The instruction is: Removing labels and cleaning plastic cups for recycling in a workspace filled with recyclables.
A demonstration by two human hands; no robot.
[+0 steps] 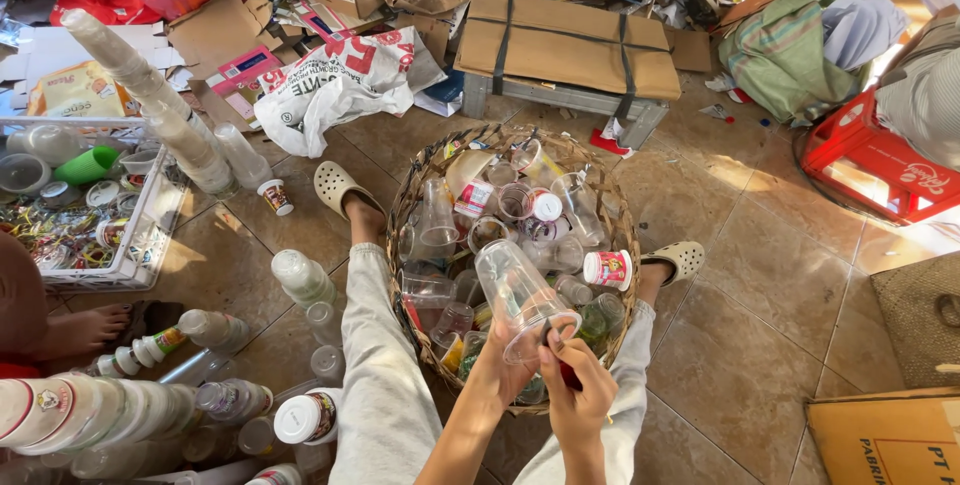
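Observation:
My left hand grips a clear plastic cup near its rim, with the cup's base tilted up and away from me. My right hand is at the cup's mouth, fingers pinched on something small and dark red at the rim; I cannot tell what it is. Both hands hover over the near edge of a round woven basket that stands between my legs. The basket is filled with several clear plastic cups and small white pots, one with a pink label.
Stacks of nested cups lie on the tiled floor at left and lower left. A white wire crate of scraps, another person's foot, a strapped cardboard bundle, a red crate and sacks surround me.

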